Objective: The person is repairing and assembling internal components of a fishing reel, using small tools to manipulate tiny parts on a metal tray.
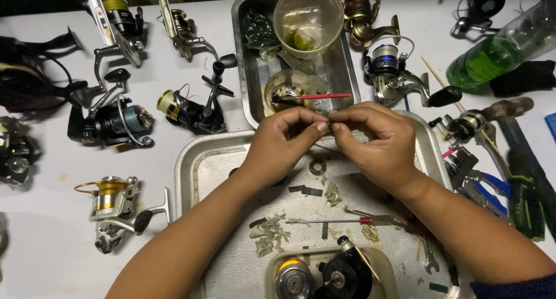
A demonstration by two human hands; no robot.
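My left hand (284, 145) and my right hand (376, 142) meet fingertip to fingertip above a metal tray (191, 160). Between the pinched fingers sits a tiny part (329, 124), too small to identify. Below the hands, the tray holds a small ring-shaped washer (317, 167), a thin screwdriver with a red collar (341, 221), scraps of torn paper (267, 232) and dark small parts. At the tray's near edge a clear tub (330, 276) contains a partly dismantled fishing reel with a yellow spool.
Several fishing reels (116, 122) lie over the white table at left and at top. A deeper metal pan (246, 73) behind the hands holds a clear plastic cup (308, 18) and a red-handled tool. Pliers, wrenches (480, 183) and a green bottle (504, 47) sit at right.
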